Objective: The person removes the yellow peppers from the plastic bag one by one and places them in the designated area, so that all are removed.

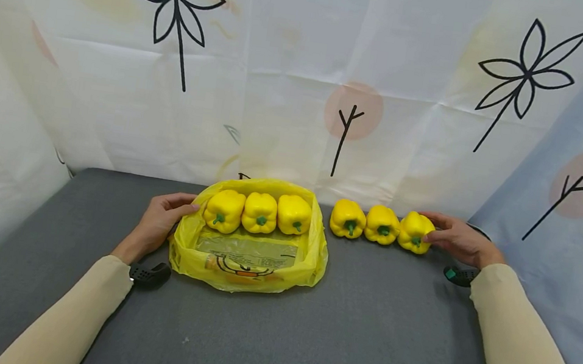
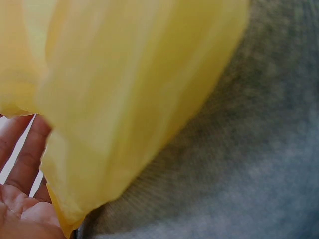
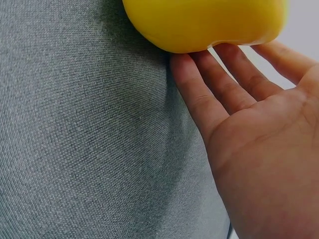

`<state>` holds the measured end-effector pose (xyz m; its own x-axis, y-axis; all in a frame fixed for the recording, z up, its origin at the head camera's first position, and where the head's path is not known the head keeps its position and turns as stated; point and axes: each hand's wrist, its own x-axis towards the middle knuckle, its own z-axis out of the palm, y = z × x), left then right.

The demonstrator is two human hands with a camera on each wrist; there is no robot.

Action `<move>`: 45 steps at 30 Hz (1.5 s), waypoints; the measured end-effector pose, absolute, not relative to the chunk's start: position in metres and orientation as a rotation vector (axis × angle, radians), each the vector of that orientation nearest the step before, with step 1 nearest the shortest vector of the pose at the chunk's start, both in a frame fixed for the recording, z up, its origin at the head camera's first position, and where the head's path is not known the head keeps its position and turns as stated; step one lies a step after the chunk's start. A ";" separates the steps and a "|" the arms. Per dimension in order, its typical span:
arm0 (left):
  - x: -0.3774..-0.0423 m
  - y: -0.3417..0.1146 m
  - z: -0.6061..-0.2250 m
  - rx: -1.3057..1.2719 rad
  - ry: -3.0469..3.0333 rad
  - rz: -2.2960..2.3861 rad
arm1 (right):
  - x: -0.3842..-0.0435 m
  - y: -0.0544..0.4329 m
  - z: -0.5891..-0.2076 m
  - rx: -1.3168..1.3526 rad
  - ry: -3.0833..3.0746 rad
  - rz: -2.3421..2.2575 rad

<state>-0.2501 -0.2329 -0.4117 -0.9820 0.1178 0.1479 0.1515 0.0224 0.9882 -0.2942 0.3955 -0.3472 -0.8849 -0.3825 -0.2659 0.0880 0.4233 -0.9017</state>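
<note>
A yellow plastic bag (image 1: pixel 245 283) sits wide-mouthed on the table, with three yellow bell peppers (image 1: pixel 259 213) in a row along its far side. My left hand (image 1: pixel 158 220) holds the bag's left rim, thumb on the near side; in the left wrist view the bag (image 2: pixel 129 99) hides most of its fingertips. To the right of the bag stand three more peppers (image 1: pixel 382 223) side by side, green stems facing me. My right hand (image 1: pixel 462 238) grips the rightmost pepper (image 1: pixel 414 232) from its right side, the thumb in front and the other fingers behind.
The grey cloth-covered table (image 1: pixel 303 343) runs up to a white curtain (image 1: pixel 297 53) printed with plant drawings. Side curtains hang left and right. A black strap device (image 1: pixel 149 275) is on my left wrist, another (image 1: pixel 460 275) on my right.
</note>
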 end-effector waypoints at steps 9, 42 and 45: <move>-0.250 -0.233 -0.412 -0.301 -2.227 -2.157 | -0.296 0.396 -0.349 -0.267 2.255 -1.450; -0.250 -0.234 -0.411 -0.330 -2.240 -2.137 | -0.272 0.390 -0.328 -0.236 2.571 -1.447; -0.250 -0.234 -0.412 -0.325 -2.246 -2.127 | -0.268 0.387 -0.323 -0.225 2.632 -1.443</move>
<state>-0.2496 -0.2340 -0.4117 -0.9777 0.1292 0.1654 0.1721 0.0428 0.9841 -0.2676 0.3872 -0.3232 -0.9803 -0.1927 -0.0432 -0.0672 0.5313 -0.8445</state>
